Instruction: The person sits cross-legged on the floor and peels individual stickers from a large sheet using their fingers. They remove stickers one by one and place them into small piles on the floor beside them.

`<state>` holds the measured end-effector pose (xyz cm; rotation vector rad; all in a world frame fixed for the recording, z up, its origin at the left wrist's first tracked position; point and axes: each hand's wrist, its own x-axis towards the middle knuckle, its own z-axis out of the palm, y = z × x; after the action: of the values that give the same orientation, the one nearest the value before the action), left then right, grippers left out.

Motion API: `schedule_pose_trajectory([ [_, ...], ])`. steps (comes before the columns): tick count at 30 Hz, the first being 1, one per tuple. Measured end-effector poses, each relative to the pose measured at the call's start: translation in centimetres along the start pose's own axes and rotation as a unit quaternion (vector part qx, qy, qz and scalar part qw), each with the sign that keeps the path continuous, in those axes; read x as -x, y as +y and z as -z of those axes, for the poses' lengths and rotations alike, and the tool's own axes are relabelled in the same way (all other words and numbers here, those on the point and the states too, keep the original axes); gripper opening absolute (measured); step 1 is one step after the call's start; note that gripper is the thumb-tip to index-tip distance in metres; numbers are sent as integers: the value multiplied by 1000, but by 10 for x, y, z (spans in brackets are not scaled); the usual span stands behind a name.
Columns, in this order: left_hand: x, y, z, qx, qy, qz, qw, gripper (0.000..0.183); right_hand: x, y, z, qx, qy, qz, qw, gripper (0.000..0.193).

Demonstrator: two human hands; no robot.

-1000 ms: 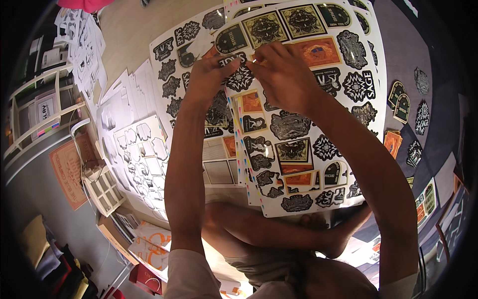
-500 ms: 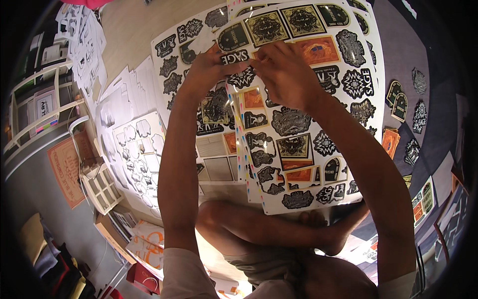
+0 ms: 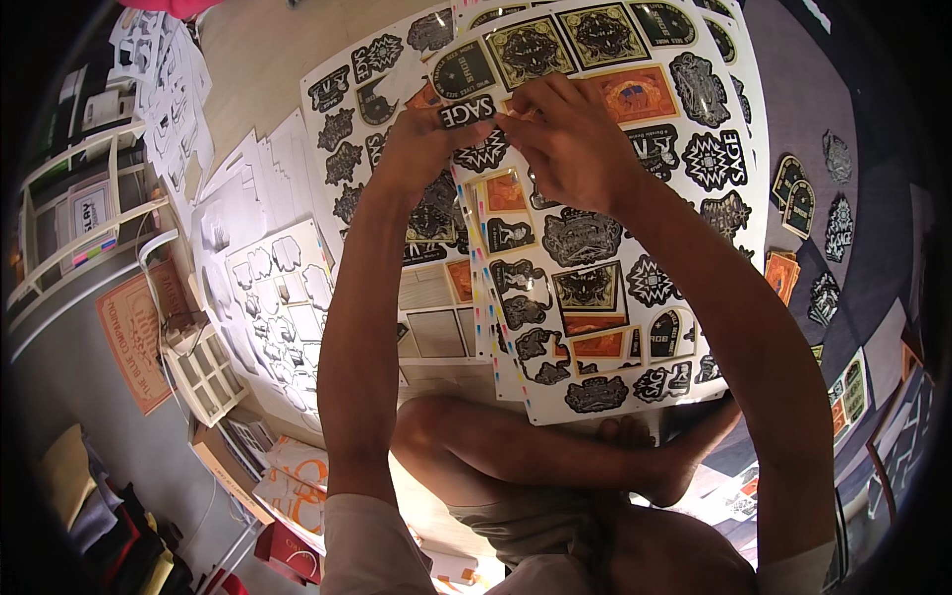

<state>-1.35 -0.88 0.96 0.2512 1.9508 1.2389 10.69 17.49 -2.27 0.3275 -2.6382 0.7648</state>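
Observation:
A small black sticker (image 3: 467, 112) with white lettering is held above the top edge region of a large white sticker sheet (image 3: 540, 387). My left hand (image 3: 412, 149) has closed on its left end, thumb below and fingers partly hidden behind it. At its right end the bent fingers of my right hand (image 3: 573, 149) are pinched together; their tips meet the sticker's corner. Around the hands the sheet carries black, gold and orange stickers, among them an orange rectangular one (image 3: 635, 94) and a gold-and-black square one (image 3: 529, 52).
Another sticker sheet (image 3: 342, 74) lies partly under the top one. Loose stickers (image 3: 798, 208) rest on the dark surface to the right. White cut-out backing sheets (image 3: 288, 268) lie to the left, near a small white slotted rack (image 3: 203, 372). My bent leg (image 3: 535, 446) borders the sheet's near edge.
Both hands stay at the small black sticker, which shows a little more fully now. My right forearm has shifted slightly to the right.

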Motion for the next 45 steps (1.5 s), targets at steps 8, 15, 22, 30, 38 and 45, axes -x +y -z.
schedule_pose_trajectory([
  [8, -3, -10, 1, 23, 5, 6, 1000, 23, 0, 1, -6, 26, 28, 12, 999, 33],
  [15, 11, 1, 4, 26, 17, 45, 998, 28, 0, 1, -6, 36, 13, 8, 999, 31],
  [22, 2, -12, 9, 66, -21, -21, 997, 22, 1, 4, -3, -22, 23, 11, 999, 28],
  [30, 12, -22, 20, 66, -40, -43, 996, 26, -6, 9, -3, -91, 64, -17, 994, 15],
  [38, 25, -21, 14, 56, 17, -89, 994, 32, -24, -27, -1, -165, -44, -154, 973, 18],
  [45, 66, -37, -24, 104, 207, -3, 973, 39, -39, -19, 3, -222, -141, -229, 937, 26],
])
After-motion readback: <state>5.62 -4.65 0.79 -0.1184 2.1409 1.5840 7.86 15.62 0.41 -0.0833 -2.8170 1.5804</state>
